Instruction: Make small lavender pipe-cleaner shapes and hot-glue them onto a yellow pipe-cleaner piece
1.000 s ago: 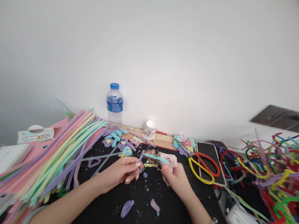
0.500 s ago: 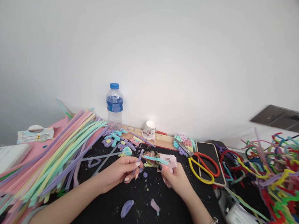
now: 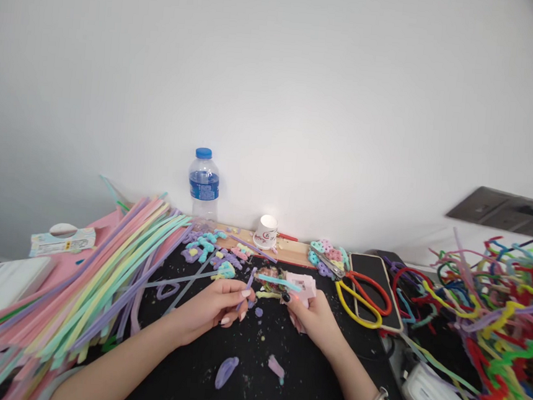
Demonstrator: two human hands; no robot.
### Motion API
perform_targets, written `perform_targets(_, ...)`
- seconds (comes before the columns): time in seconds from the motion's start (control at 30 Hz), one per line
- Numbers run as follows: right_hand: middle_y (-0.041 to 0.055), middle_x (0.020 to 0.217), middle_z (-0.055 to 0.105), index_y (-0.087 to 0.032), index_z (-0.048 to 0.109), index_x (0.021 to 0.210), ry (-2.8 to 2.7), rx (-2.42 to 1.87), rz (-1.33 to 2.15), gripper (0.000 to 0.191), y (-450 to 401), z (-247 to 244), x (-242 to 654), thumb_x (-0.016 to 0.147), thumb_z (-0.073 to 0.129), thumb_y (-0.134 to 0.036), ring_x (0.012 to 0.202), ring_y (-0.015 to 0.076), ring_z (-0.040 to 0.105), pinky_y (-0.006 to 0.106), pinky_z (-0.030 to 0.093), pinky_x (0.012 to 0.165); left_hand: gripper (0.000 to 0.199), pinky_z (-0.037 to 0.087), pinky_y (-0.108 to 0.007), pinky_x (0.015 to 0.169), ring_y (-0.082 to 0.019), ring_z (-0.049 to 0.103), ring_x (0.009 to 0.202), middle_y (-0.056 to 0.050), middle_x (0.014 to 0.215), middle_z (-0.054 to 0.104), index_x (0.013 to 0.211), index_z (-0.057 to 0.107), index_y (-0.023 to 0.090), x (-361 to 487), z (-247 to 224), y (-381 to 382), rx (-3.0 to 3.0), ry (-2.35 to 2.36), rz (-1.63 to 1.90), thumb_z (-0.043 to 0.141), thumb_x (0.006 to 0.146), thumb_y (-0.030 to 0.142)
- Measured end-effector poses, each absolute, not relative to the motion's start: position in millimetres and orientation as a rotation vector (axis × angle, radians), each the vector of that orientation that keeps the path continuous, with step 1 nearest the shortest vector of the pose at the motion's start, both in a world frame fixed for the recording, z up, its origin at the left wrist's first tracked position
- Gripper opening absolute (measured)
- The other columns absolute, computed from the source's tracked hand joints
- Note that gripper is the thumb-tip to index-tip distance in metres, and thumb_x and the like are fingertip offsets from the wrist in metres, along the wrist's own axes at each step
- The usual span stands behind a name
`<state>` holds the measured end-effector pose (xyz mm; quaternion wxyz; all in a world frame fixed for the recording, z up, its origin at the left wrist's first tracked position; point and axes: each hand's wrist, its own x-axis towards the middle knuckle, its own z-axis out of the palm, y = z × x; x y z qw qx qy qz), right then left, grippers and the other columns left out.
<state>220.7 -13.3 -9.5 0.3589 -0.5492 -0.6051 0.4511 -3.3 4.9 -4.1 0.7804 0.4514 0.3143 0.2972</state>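
Note:
My left hand (image 3: 220, 305) pinches a short purple pipe cleaner (image 3: 251, 278) between thumb and fingertips; it stands nearly upright. To its right, my right hand (image 3: 310, 313) is closed on a pale pink item (image 3: 303, 284) with a printed face, whose exact kind I cannot make out. A light-blue strip (image 3: 278, 281) reaches left from that hand toward the purple piece; whether it joins the pink item is unclear. A small orange glow shows by the right thumb. On the black table (image 3: 195, 374) nearer me lie a purple fuzzy loop (image 3: 226, 372) and a pinkish fuzzy piece (image 3: 276, 369).
Pastel pipe cleaners (image 3: 114, 280) are heaped at left, bright tangled ones (image 3: 508, 321) at right. Scissors (image 3: 363, 299) rest on a phone (image 3: 392, 310). A water bottle (image 3: 203, 185), a paper cup (image 3: 266, 231) and fuzzy twisted shapes (image 3: 215, 251) stand or lie near the wall.
The light-blue strip and my right fingers have shifted very slightly. The purple piece in my left hand leans a little differently. Everything else stays in place.

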Motion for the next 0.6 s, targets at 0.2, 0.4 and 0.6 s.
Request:
perform_targets(0.2, -0.0048, 0.036, 0.042, -0.019, 0.043, 0.048, -1.580, -1.419, 1.138, 0.036, -13.8, -11.0, 221.4, 0.079, 0.052, -0.036, 0.031, 0.0069, 0.038, 0.018, 0.026, 0.033, 0.022, 0.019, -0.019, 0.042, -0.002, 0.028, 0.039, 0.001, 0.059, 0.053, 0.082, 0.059, 0.011, -3.1, -3.4, 4.4, 0.989, 0.683, 0.641, 0.055, 0.084, 0.032)
perform_targets(0.4, -0.0050, 0.037, 0.043, -0.019, 0.044, 0.048, -1.576, -1.425, 1.133, 0.035, -13.6, -12.5, 222.8, 0.078, 0.053, -0.034, 0.032, 0.0068, 0.038, 0.018, 0.027, 0.034, 0.022, 0.020, -0.019, 0.042, -0.002, 0.028, 0.039, 0.001, 0.058, 0.053, 0.081, 0.060, 0.011, -2.8, -2.3, 3.4, 1.004, 0.699, 0.632, 0.056, 0.082, 0.032)
perform_targets(0.6, -0.0048, 0.037, 0.043, -0.019, 0.044, 0.048, -1.573, -1.414, 1.146, 0.035, -14.3, -8.9, 221.5, 0.077, 0.054, -0.036, 0.032, 0.0070, 0.039, 0.018, 0.027, 0.034, 0.022, 0.020, -0.019, 0.042, -0.002, 0.028, 0.039, 0.001, 0.058, 0.053, 0.081, 0.060, 0.011, -2.7, -2.9, 4.1, 1.003, 0.701, 0.630, 0.056, 0.082, 0.033)
